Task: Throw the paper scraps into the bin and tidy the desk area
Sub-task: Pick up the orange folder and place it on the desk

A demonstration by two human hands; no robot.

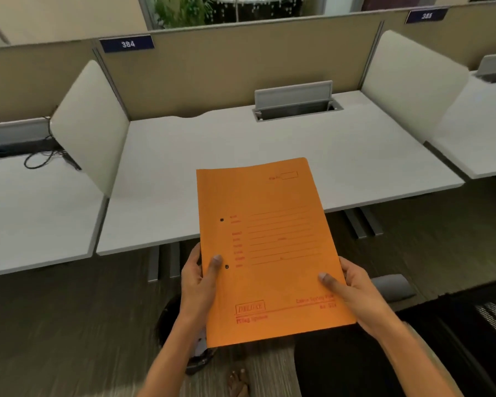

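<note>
You hold an orange file folder (267, 250) in both hands above the front edge of the white desk (241, 150), its far end over the desktop and its near end out over the floor. Your left hand (198, 282) grips the folder's left edge, thumb pressed on the cover just beside the lower of two punched holes, the other fingers hidden beneath. Your right hand (352, 290) clasps the right edge lower down, thumb laid flat across the cover near the red printing — the fingers curl out of sight under the card. The folder faces you cover up, tilted slightly, with red ruled lines and a boxed "DELUXE" stamp near its bottom edge.

The desk sits between two pale side screens (89, 124), backed by a tan partition carrying a blue number plate (127, 43) marked 384. A grey cable hatch (295, 100) stands propped open at the rear of the desktop. On the neighbouring desk to your left, black cables (38, 159) lie looped beside another hatch.

Below your left forearm, a dark round bin (169, 325) stands on the carpet, mostly hidden by the arm and folder — what it contains cannot be made out. A bare foot (236, 382) shows near the bottom edge.
</note>
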